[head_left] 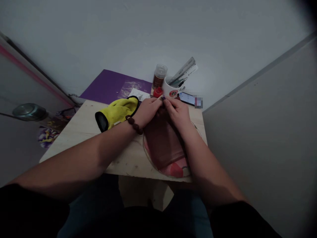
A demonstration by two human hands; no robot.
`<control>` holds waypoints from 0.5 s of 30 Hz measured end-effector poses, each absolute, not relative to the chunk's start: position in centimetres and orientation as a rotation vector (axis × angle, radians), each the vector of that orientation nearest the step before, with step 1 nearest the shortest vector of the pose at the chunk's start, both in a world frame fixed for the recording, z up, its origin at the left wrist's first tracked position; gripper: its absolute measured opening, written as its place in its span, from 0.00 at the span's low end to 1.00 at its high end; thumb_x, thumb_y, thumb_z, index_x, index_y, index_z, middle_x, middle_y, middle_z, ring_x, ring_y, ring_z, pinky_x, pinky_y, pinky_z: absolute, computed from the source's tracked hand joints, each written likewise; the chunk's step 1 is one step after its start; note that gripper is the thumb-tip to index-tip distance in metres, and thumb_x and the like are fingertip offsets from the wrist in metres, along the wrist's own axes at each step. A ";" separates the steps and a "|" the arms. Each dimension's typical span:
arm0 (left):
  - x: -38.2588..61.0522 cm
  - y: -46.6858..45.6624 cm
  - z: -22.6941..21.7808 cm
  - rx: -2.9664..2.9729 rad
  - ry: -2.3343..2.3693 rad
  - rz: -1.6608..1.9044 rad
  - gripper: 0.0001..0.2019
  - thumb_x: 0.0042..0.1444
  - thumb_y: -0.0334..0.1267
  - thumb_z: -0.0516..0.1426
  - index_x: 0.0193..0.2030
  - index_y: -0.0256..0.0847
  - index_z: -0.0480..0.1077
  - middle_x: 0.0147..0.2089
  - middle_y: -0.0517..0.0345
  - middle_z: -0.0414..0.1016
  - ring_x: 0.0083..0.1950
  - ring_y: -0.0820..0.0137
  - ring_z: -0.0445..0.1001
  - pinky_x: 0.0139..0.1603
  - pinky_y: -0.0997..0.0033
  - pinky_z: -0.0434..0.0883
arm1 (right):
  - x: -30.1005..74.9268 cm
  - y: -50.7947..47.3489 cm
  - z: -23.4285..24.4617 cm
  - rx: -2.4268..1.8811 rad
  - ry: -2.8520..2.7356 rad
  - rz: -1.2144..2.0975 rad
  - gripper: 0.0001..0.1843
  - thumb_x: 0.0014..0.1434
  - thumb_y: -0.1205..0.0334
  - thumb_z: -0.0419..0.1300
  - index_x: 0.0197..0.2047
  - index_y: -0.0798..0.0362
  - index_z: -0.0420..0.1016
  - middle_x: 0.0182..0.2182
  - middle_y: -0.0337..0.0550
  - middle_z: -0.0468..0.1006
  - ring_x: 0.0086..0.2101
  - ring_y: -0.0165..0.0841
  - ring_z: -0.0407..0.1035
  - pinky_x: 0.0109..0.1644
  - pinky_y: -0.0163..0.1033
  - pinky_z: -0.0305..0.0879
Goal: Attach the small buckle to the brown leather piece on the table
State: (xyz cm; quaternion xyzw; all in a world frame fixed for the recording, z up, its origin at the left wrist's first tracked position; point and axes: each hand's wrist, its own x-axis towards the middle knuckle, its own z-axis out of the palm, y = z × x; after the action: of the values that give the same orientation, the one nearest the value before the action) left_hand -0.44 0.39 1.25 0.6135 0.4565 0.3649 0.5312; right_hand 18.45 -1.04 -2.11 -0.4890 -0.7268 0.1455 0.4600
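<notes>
My left hand [148, 111] and my right hand [177, 111] meet over a small wooden table [84, 125], fingertips pinched together on a tiny object [162, 97] that I cannot make out. A brown bead bracelet [133, 124] circles my left wrist. Under both hands lies a brownish sheer fabric [163, 145] stretched over a round hoop, with a pink and red patch near the table's front edge. A yellow glove with black trim [116, 112] lies just left of my left hand.
At the table's far edge stand a white mug [173, 90] holding rulers, a clear-capped bottle [158, 76], a red cap [157, 92] and a phone [187, 98]. A purple sheet [111, 86] lies behind. Walls close in on both sides.
</notes>
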 end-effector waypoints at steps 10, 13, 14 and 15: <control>-0.5 0.3 1.3 1.464 1.032 0.938 0.21 0.82 0.41 0.52 0.35 0.42 0.74 0.33 0.55 0.77 0.32 0.69 0.74 0.36 0.72 0.68 | 18.3 -1.0 -2.1 -1.169 -1.794 0.366 0.23 0.81 0.39 0.61 0.61 0.42 0.92 0.55 0.44 0.93 0.55 0.44 0.87 0.67 0.55 0.82; -0.7 -0.1 2.3 1.426 1.032 0.905 0.20 0.79 0.33 0.53 0.32 0.42 0.73 0.31 0.57 0.74 0.30 0.71 0.70 0.35 0.73 0.66 | 18.2 -1.3 -1.7 -1.175 -1.803 0.382 0.25 0.81 0.38 0.60 0.61 0.43 0.92 0.56 0.44 0.93 0.56 0.44 0.87 0.68 0.54 0.82; -0.9 -0.1 2.6 1.418 1.036 0.894 0.20 0.78 0.31 0.53 0.31 0.42 0.72 0.30 0.57 0.73 0.30 0.71 0.69 0.35 0.73 0.65 | 18.1 -1.4 -1.6 -1.178 -1.806 0.382 0.25 0.81 0.38 0.59 0.61 0.42 0.91 0.56 0.44 0.93 0.56 0.44 0.87 0.69 0.54 0.81; -1.0 -0.1 2.7 1.409 1.038 0.882 0.20 0.77 0.30 0.54 0.29 0.42 0.71 0.29 0.58 0.72 0.30 0.71 0.68 0.35 0.73 0.64 | 18.1 -1.4 -1.6 -1.180 -1.810 0.381 0.25 0.81 0.38 0.59 0.61 0.42 0.91 0.56 0.43 0.93 0.56 0.44 0.87 0.69 0.54 0.81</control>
State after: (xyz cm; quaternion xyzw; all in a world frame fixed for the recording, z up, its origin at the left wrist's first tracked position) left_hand -0.97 -0.13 2.70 0.5971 0.4397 0.3736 0.5573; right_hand 18.14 -1.42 -1.57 -0.4785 -0.7342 0.1544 0.4564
